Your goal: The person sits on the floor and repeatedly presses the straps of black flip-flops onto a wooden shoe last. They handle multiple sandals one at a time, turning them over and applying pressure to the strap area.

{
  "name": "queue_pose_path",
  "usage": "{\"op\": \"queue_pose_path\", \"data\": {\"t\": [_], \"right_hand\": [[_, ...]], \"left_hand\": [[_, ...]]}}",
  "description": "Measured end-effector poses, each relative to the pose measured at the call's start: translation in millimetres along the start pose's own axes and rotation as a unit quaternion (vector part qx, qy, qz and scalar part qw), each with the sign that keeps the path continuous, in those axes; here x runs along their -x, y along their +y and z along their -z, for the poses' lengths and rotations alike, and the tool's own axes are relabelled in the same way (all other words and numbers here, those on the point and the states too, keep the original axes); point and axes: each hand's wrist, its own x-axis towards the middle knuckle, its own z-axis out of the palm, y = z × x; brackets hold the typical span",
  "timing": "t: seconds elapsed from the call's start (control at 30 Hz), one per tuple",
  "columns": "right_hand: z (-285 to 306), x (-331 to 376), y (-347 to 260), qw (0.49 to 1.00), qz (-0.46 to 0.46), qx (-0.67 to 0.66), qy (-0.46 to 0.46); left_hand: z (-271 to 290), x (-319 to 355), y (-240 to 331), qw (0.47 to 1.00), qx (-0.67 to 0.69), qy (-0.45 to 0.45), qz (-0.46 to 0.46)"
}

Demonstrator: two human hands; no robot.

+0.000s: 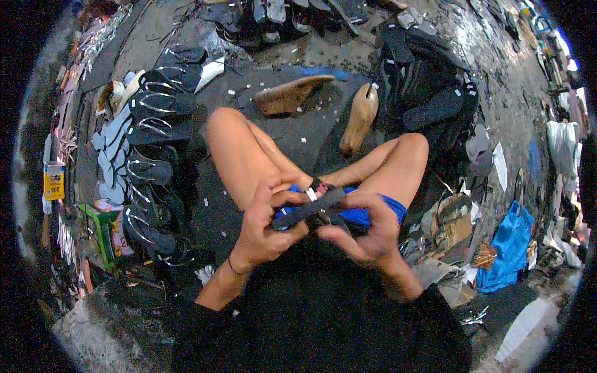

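Left hand (pixel 264 225) and right hand (pixel 373 231): fingers clamped on dark piece (pixel 310 209); judged light, flexible, non-slip; best held by both ends.

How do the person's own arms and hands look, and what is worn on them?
The left hand is ungloved, with a thin dark band around its wrist; the right hand is also ungloved, and no band shows there. Black sleeves end before both wrists.

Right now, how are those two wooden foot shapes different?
The left wooden shape lies mostly left-to-right; the right wooden shape points mostly straight ahead. The left one has a dark lower side; the right one looks lighter on top. Both are long and brownish.
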Motion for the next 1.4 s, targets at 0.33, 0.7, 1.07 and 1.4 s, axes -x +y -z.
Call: {"op": "queue_pose_path", "data": {"t": [0.33, 0.7, 1.07, 1.4], "right_hand": [[44, -7, 2, 0.92, 0.039, -0.049, -0.386], [-74, -105, 131, 0.884, -0.272, -0.367, -0.104], [-247, -185, 268, 0.866, -0.452, -0.067, 0.203], [-82, -81, 227, 0.95, -0.13, 0.268, -0.089]], "left_hand": [[7, 34, 7, 0.979, 0.184, -0.093, -0.012], [15, 8, -10, 0.909, 0.13, 0.317, 0.237], [-31, 21, -42, 0.708, 0.652, 0.014, 0.271], [-23, -29, -95, 0.694, 0.64, 0.093, 0.316]]}}
